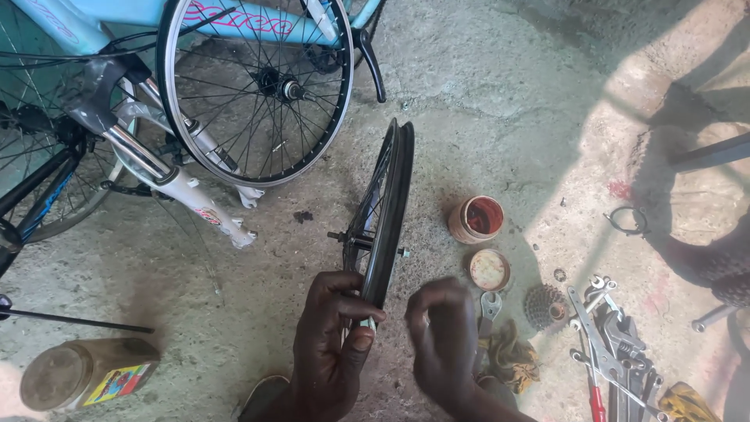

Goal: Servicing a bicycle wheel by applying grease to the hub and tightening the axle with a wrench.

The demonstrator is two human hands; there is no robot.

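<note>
Head view: hands point(391, 344) over stained concrete floor point(500, 117).

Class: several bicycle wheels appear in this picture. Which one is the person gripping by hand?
The bare black wheel standing edge-on in the middle of the floor. The left hand pinches its rim. The other wheels sit untouched on the blue bicycle behind.

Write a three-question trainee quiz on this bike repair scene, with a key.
1. True or false: the left hand grips the rim of the upright bicycle wheel.
2. Which lies nearer the right hand: A) spanner B) plastic jar?
3. Fill in: the open tub holds something ____ in colour.

Key: 1 true; 2 A; 3 reddish-brown. The tub's lid lies beside it, and the freewheel cog set is farther right.
</note>
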